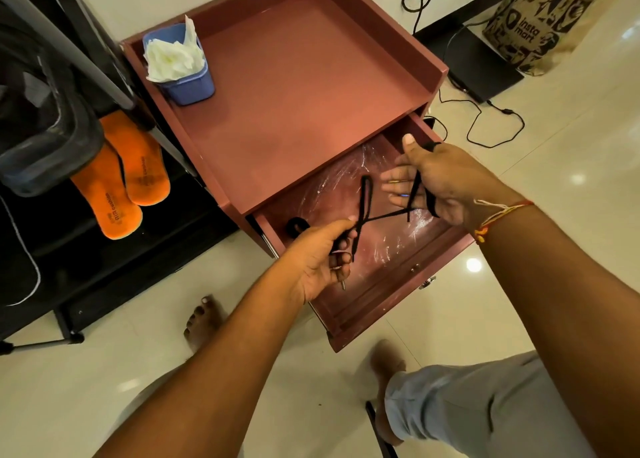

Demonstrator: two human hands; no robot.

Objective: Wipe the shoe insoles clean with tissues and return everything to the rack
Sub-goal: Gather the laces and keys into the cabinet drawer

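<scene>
Warm indoor light fell from above, throwing round white glare spots on the glossy cream floor tiles [561, 152] and crinkled highlights on the clear plastic film [346, 187] lining the open drawer. The black metal shoe rack [104, 249] at left sat in deep shadow. Straight edges bowed toward the corners from the wide lens, and the near bare forearms [242, 371] looked soft

The orange insoles [119, 180] run under a dark shape [45, 135], far ends hidden. The paper bag [540, 21] is cut by the top edge. A tiny metal tip [343, 285] below the left hand [318, 263] is perhaps an end of the black lace [388, 216].
</scene>
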